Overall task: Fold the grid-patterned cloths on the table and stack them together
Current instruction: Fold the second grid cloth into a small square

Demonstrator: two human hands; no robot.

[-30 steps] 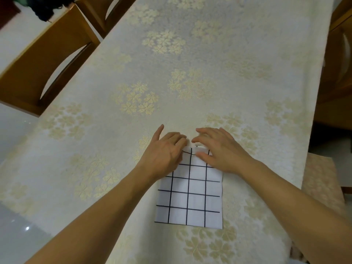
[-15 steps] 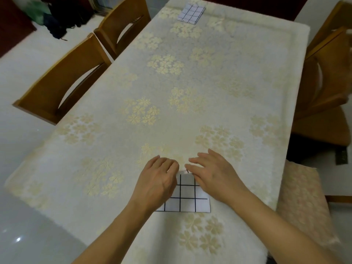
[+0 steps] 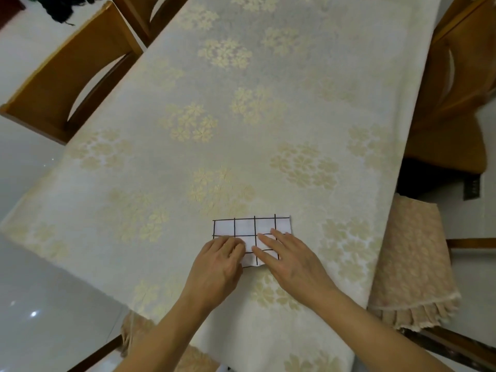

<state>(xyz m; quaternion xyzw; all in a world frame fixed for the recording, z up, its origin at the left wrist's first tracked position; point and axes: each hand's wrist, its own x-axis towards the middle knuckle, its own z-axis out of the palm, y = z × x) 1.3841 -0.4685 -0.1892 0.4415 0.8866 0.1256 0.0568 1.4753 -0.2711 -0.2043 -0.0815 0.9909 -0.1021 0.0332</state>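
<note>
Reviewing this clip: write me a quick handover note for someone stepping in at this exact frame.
Left hand: fingers curled on the cloth's near-left part, apparently pinching it.
Right hand: flat, pressing the cloth's near-right part.
Cloth: folded small, near the table's front edge.
Done: this cloth is mostly folded.
Left: finish the fold and stack it with the others; none is in view.

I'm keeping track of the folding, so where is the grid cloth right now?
In the head view the grid cloth lies on the tablecloth near the table's near edge, its near part under the left hand and right hand.
</note>
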